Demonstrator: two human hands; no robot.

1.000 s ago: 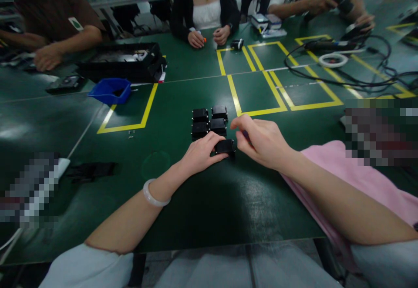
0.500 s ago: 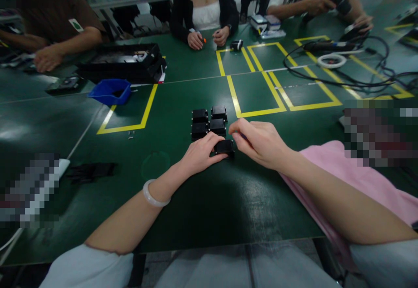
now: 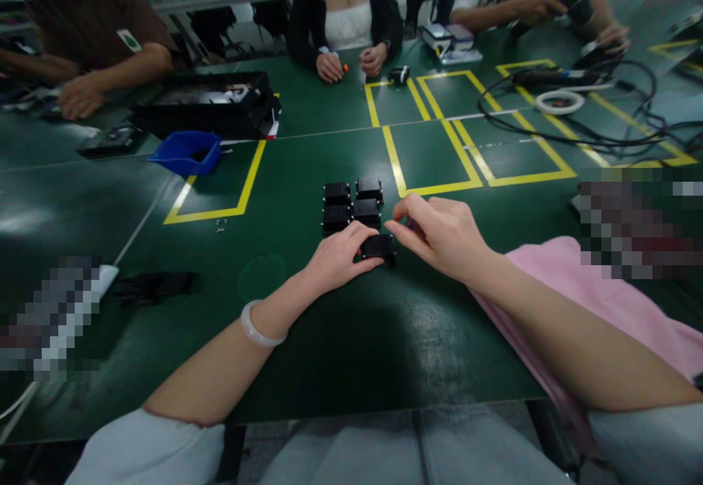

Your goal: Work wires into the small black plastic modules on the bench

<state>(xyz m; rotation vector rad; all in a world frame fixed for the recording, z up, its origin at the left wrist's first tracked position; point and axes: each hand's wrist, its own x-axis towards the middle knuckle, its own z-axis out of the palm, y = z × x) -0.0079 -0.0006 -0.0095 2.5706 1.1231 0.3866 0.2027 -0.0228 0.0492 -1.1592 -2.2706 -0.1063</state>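
Observation:
My left hand (image 3: 339,259) is closed around a small black box (image 3: 378,246), thumb along its near side and fingers along the far side. The box lies on the green table, and small shiny points show at its right end. Just right of it, my right hand (image 3: 439,236) is curled, with thumb and forefinger close together; anything between the tips is too small to make out. Beyond my left hand stand several similar black boxes in two rows, among them one at the front right (image 3: 367,212) and one at the back left (image 3: 336,193).
Tiny screws (image 3: 220,226) lie left of the boxes, with a blue bin (image 3: 187,152) behind them. Black trays (image 3: 203,111) stand farther back. A pink cloth (image 3: 571,280) lies under my right forearm. Black cables (image 3: 604,141) coil at right. Several people sit across the table.
My right hand has shifted slightly to the right, and its thumb has straightened beside the box's right end. My left hand keeps its hold on the box.

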